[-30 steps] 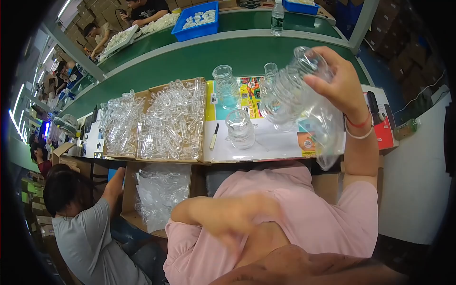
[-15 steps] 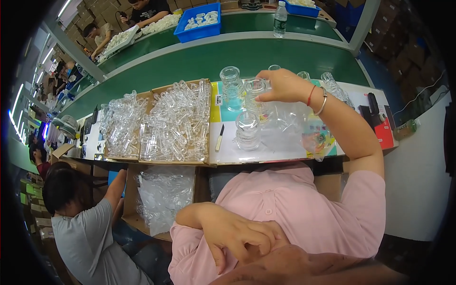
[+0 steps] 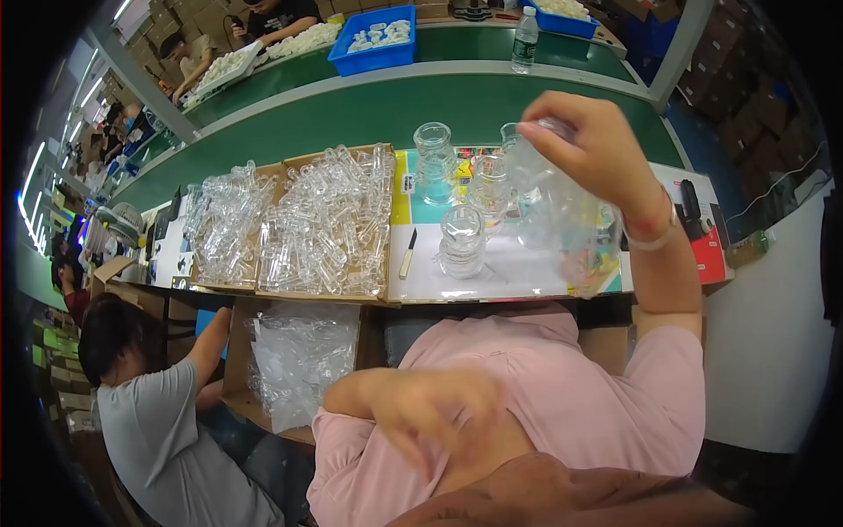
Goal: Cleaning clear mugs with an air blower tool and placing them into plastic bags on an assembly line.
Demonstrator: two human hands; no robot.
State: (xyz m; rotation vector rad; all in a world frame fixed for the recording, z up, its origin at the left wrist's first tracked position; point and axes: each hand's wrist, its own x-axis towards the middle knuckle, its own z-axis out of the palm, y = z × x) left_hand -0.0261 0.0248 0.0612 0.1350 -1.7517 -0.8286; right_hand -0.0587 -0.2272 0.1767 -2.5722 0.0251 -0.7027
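Note:
Over the right part of the table, my right hand [image 3: 597, 145] is raised, with thumb and fingers closed on a blurred clear plastic bag [image 3: 553, 206] that hangs below it. Left of the bag, several clear glass vessels with ringed walls stand upright: a tall one [image 3: 434, 162], one in the middle [image 3: 492, 180] and a nearer one [image 3: 462, 241]. My left hand [image 3: 439, 408] is in front of my chest by the shirt collar, bent at the wrist. Motion smears its fingers, and nothing shows in it.
Two cardboard trays [image 3: 389, 228] of clear tubular pieces stand left of the vessels. A small knife [image 3: 408, 255] lies between. Below is a box of clear bags [image 3: 303, 360]. A co-worker [image 3: 167, 422] sits at left. Beyond the green belt [image 3: 351, 114] are a blue bin [image 3: 373, 57] and bottle [image 3: 524, 42].
My right hand has left the middle vessel and moved right and up, lifting the clear bag off the table. My left hand has shifted slightly away from the collar.

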